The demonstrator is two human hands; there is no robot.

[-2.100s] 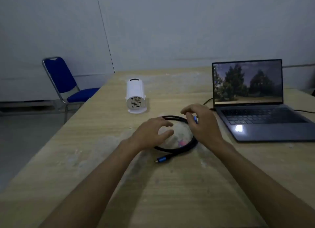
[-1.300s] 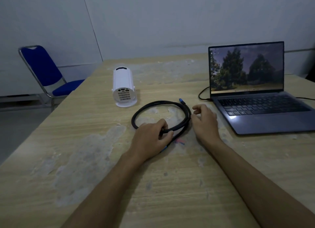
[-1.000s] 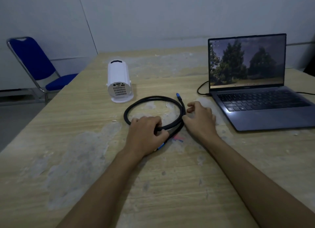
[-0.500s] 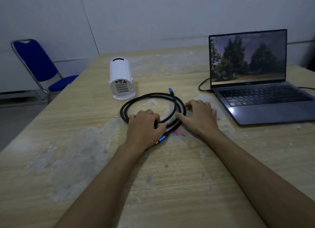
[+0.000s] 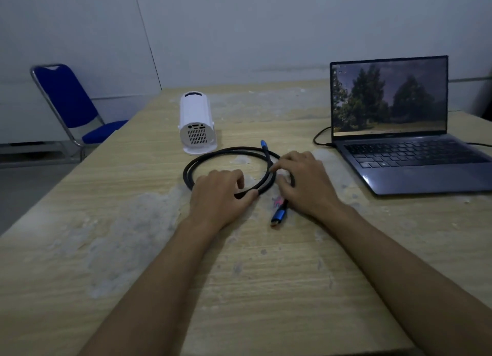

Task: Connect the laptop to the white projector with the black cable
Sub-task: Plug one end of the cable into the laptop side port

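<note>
The room is dim, lit evenly and weakly, with everything cast in a bluish grey. A plain pale wall (image 5: 266,28) fills the far side from 10 to 2 o'clock; a thin dark vertical seam (image 5: 146,36) runs down it at about 11 o'clock. A wooden tabletop (image 5: 266,275) with pale grain takes up most of the lower view, its surface worn with whitish, patchy blotches toward 8 o'clock. At 10 o'clock a blue padded chair (image 5: 72,102) with a metal frame stands on the grey floor (image 5: 24,190), just beside the tabletop's left edge.
</note>
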